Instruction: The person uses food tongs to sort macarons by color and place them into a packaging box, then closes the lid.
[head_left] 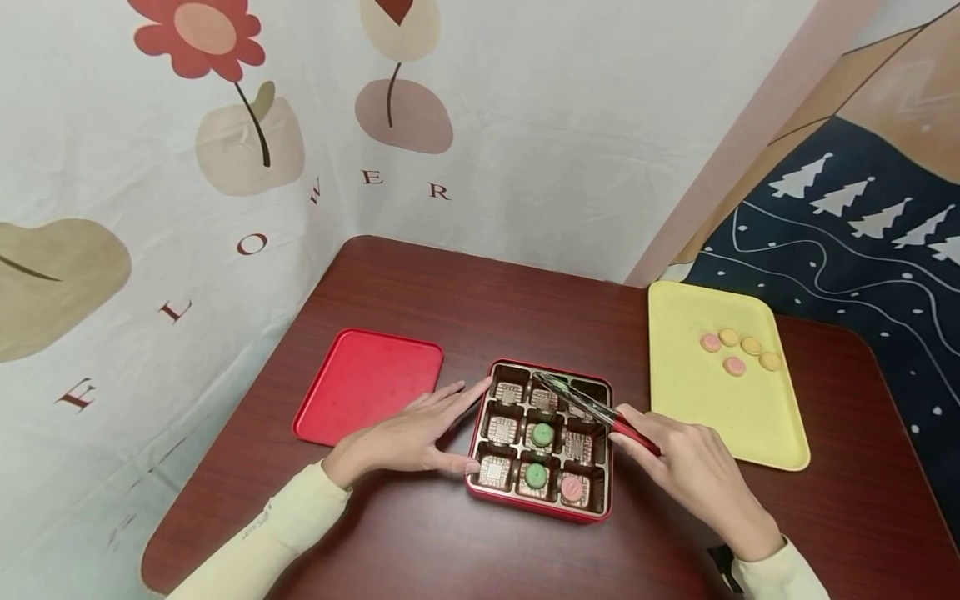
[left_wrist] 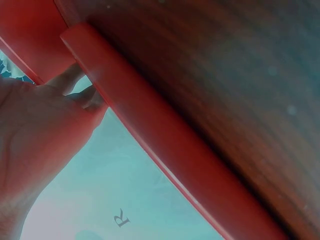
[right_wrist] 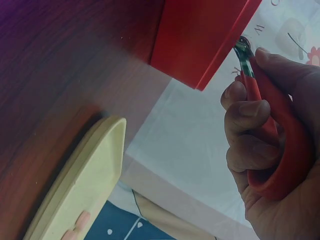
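A red square tin (head_left: 540, 515) with a divided brown insert sits on the table. Green round sweets (head_left: 542, 435) lie in its centre and front-middle compartments, and a pink round sweet (head_left: 574, 489) in the front-right one. My left hand (head_left: 408, 433) rests at the tin's left side, thumb and fingers spread along the edge. In my right hand (head_left: 693, 467) I grip red-handled metal tongs (right_wrist: 255, 90), fingers curled round the handle. Their tips reach over the back row of compartments; whether anything is between them I cannot tell.
A yellow tray (head_left: 682, 392) on the right bears several pink and yellow round sweets (head_left: 735, 366). To the left lies a red lid (head_left: 367, 383), partly behind my left hand. Printed cloth (head_left: 525, 167) hangs behind the brown table (head_left: 480, 283).
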